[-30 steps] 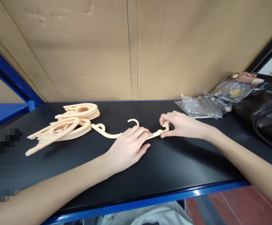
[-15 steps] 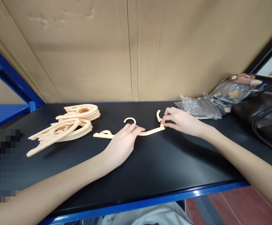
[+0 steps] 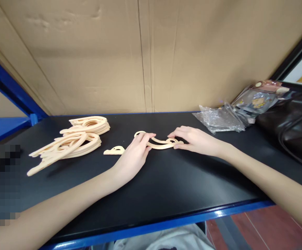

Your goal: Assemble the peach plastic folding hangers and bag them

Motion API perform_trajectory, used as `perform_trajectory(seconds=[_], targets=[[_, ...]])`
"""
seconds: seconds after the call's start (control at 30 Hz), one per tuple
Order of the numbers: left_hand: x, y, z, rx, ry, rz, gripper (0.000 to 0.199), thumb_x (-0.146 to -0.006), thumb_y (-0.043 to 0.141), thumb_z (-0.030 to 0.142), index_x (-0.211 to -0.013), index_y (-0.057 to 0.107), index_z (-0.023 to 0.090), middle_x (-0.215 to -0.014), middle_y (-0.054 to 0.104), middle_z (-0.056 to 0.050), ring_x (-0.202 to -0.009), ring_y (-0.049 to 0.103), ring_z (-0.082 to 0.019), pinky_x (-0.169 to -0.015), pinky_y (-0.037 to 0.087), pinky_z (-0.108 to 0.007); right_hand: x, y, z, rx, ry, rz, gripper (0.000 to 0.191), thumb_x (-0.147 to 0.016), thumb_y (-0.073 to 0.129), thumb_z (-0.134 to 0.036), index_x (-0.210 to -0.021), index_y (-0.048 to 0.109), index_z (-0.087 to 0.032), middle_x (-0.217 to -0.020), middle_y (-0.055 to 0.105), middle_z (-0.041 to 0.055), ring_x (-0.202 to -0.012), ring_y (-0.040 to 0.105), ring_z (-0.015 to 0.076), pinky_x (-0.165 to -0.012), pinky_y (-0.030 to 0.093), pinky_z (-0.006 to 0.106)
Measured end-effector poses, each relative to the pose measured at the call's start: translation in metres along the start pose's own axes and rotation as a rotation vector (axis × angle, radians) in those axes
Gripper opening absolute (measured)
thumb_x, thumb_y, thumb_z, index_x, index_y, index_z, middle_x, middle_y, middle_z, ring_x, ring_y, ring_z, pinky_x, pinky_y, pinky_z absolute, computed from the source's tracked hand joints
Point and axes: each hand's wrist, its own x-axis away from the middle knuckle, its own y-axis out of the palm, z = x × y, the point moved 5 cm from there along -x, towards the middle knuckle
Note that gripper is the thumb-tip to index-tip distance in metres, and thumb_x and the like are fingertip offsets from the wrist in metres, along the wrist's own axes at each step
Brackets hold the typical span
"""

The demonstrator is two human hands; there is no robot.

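Note:
A cream plastic hanger [image 3: 161, 146] lies near the middle of the black table, between my hands. My left hand [image 3: 135, 152] is closed on its left part, with the curved hook showing behind the fingers and one arm end sticking out to the left. At the right end, my right hand [image 3: 190, 139] pinches the hanger between thumb and fingers. Two curved arms run close together there. Left of my hands, two stacks of similar cream hangers, a rear one [image 3: 99, 128] and a front one [image 3: 88, 149], lie folded on the table.
Clear plastic packaging [image 3: 218, 119] and a printed pouch [image 3: 257, 100] lie at the back right, beside a dark leather bag [image 3: 291, 121]. Cardboard [image 3: 88, 69] stands behind the black table [image 3: 166, 194]. A blue metal frame [image 3: 7, 86] rises at the left.
The hanger's right arm piece has folded over toward the left, beside the other arm. My right hand has moved slightly lower and now grips the right end.

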Motion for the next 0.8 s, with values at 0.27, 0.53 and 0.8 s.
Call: perform_trajectory(seconds=[0.27, 0.53, 0.8], targets=[[0.000, -0.002, 0.005, -0.057, 0.024, -0.024, 0.032, -0.090, 0.042, 0.011, -0.119, 0.047, 0.022, -0.121, 0.051, -0.006, -0.111, 0.048, -0.023, -0.095, 0.045, -0.042, 0.001, -0.001, 0.006, 0.171, -0.035, -0.003, 0.024, -0.093, 0.043, -0.016, -0.105, 0.063, -0.019, -0.103, 0.063, 0.0073, -0.092, 0.056, 0.0217, -0.083, 0.042, 0.037], [0.000, -0.005, -0.003, -0.219, -0.078, 0.026, 0.028, -0.088, 0.048, 0.012, -0.115, 0.050, 0.020, -0.124, 0.051, -0.006, -0.117, 0.042, -0.025, -0.099, 0.040, -0.047, 0.006, -0.009, 0.040, 0.453, 0.254, 0.137, 0.022, -0.088, 0.046, -0.010, -0.095, 0.065, -0.017, -0.099, 0.064, 0.0098, -0.093, 0.055, 0.0266, -0.078, 0.040, 0.037], [0.001, 0.003, 0.006, -0.138, 0.057, -0.104, 0.028, -0.091, 0.032, 0.006, -0.107, 0.050, 0.020, -0.111, 0.054, -0.005, -0.098, 0.051, -0.020, -0.085, 0.049, -0.037, 0.006, -0.016, 0.028, 0.304, 0.545, 0.186, 0.021, -0.091, 0.048, -0.030, -0.098, 0.065, -0.019, -0.085, 0.070, 0.0040, -0.080, 0.064, 0.0218, -0.066, 0.043, 0.031]])
